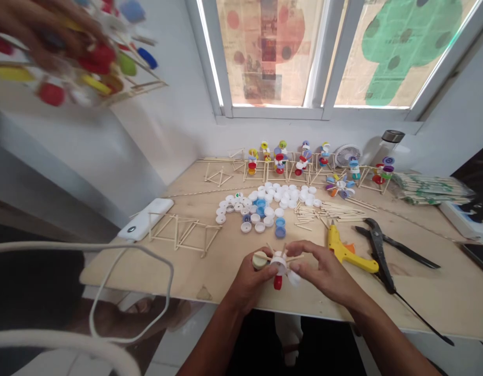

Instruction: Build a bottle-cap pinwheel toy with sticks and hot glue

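Near the table's front edge, my left hand point(251, 279) grips a small wheel point(279, 264) made of bottle caps and wooden sticks. A white cap forms its hub, a red cap point(278, 282) hangs below, and a pale cap point(260, 260) is by my left fingers. My right hand point(323, 269) pinches a white cap point(294, 278) on the wheel's right side, thumb and fingers curved around it. White and blue caps point(280, 231) lie just beyond. To the right rests a yellow glue gun point(353, 257).
Black pliers point(378, 256) with a cable lie at right. Stick frames point(182, 232) and a white power bank point(145, 219) are at left. Finished cap wheels point(279, 163) line the back. Another person's hand point(49, 31) holds colourful cap pieces at upper left.
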### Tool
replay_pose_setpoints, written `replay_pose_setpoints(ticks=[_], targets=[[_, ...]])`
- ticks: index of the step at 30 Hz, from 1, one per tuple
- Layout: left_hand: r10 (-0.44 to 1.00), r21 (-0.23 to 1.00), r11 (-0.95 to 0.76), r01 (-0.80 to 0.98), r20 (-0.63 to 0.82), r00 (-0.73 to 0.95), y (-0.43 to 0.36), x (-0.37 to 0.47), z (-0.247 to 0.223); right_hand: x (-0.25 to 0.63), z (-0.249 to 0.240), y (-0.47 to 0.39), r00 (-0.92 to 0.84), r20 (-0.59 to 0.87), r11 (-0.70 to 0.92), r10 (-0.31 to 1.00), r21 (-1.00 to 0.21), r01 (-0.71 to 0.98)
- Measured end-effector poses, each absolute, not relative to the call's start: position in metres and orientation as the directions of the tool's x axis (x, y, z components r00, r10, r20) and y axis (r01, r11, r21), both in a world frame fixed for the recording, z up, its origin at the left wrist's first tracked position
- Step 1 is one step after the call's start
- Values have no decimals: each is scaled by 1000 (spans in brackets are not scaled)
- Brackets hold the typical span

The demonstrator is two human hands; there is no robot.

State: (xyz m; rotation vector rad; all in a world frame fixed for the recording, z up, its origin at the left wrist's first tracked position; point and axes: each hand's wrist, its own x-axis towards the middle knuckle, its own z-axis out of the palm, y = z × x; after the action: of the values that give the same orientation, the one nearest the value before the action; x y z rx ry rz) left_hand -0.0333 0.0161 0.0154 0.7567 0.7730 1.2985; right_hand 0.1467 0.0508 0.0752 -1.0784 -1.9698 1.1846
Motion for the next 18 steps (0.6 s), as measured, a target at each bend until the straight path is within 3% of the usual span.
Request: replay_pose_setpoints(ticks=[5, 8, 11, 18], targets=[[993, 800, 117, -589, -96, 66, 13, -33, 18, 153, 73, 68, -387, 123, 308, 914, -831, 464], [991, 778, 135, -613, -120, 65, 12, -31, 21, 146, 66, 84, -411, 107, 394, 905, -572, 719], [991, 773, 127, -621, -130, 41, 11, -31, 20, 132, 59, 99, -432, 54, 425, 900, -317, 848], [991, 789, 120, -603, -134, 22, 10, -37, 12, 100, 50, 122, -435, -7, 431, 900, -117, 895]])
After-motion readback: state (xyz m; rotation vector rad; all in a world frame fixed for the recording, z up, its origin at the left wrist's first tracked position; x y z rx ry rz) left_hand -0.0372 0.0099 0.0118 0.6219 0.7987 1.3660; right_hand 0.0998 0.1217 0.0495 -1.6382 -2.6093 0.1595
